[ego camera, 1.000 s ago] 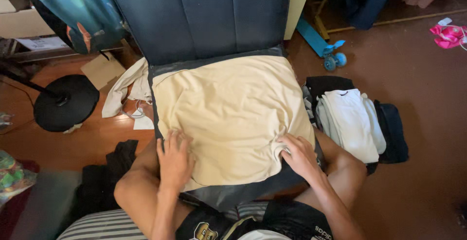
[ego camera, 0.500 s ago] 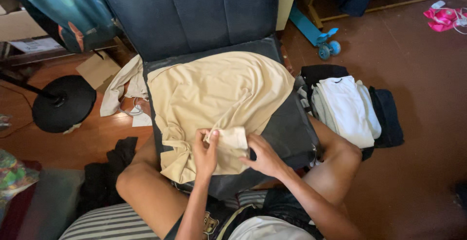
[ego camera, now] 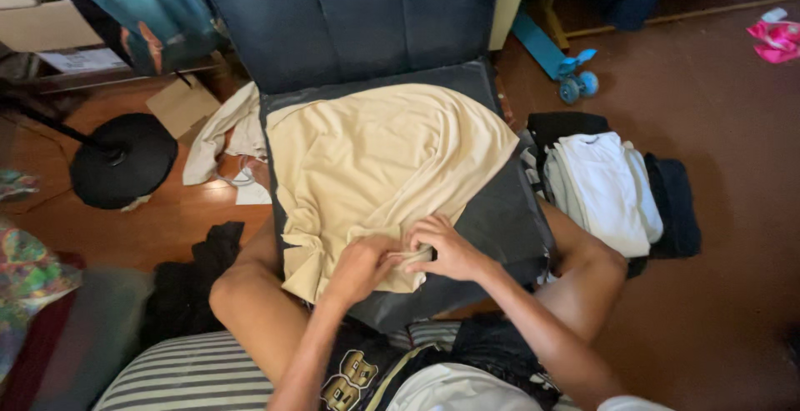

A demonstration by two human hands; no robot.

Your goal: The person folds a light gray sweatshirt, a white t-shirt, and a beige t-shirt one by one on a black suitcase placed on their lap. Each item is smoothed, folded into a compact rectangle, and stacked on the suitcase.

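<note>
Beige shirt (ego camera: pixel 375 161): your left hand (ego camera: pixel 360 266) and right hand (ego camera: pixel 450 248) pinch its near sleeve; loosening risks unfolding.

Only 1 view is given, from a camera worn on the person's head, looking steeply down and slightly forward over the lap. It sits close: the left hand (ego camera: pixel 360 266) and right hand (ego camera: pixel 447 248) meet just below the middle of the frame, with both forearms entering from the bottom edge. Beyond the hands the view takes in the beige garment (ego camera: pixel 383 161) and the dark seat back (ego camera: pixel 350 19) at the top. With no second view, nothing is shared. The floor (ego camera: pixel 733 127) fills the area right of the hands.
</note>
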